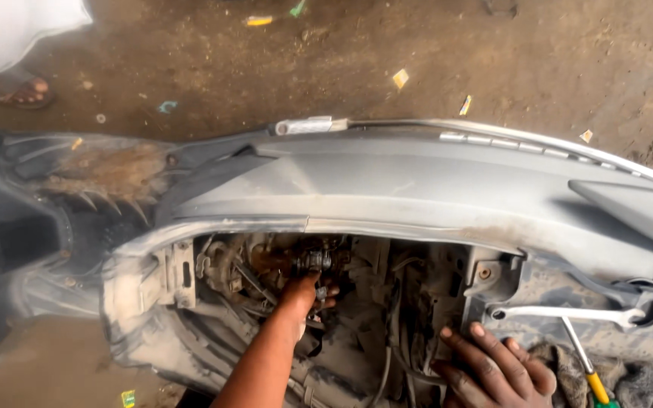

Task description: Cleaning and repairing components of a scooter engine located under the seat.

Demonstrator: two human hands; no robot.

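The left hand (pixel 305 293) reached up from the lower edge of the view on an extended forearm, pushed into the open cavity of a grey scooter body (pixel 417 189) that lay on its side. Its fingers were curled narrowly about a small dark metal fitting (pixel 316 261) deep among the dusty parts, and they seemed to pinch it, though the grip itself was partly hidden. The right hand (pixel 496 370) lay flat and spread wide, palm down, on the dusty inner frame at the lower right, and held nothing.

Just right of that hand, a silver spanner (pixel 568 313) rested across the frame, and a screwdriver with a yellow and green handle (pixel 585 364) lay slanted under it, its shaft touching the spanner. A grey rag (pixel 636 381) sat bunched at the bottom right corner.

The cavity was crowded: cables (pixel 394 332) ran down through its middle, and a bracket (pixel 179 272) closed its left side, so the left hand had little room around it. The long upper panel of the scooter overhung the opening like a lip.

Beyond the scooter lay a brown dirt floor (pixel 341 68), strewn with small yellow and green scraps of wrapper (pixel 400 78). At the top left, another person's sandalled foot (pixel 24 91) stood well apart under white cloth.
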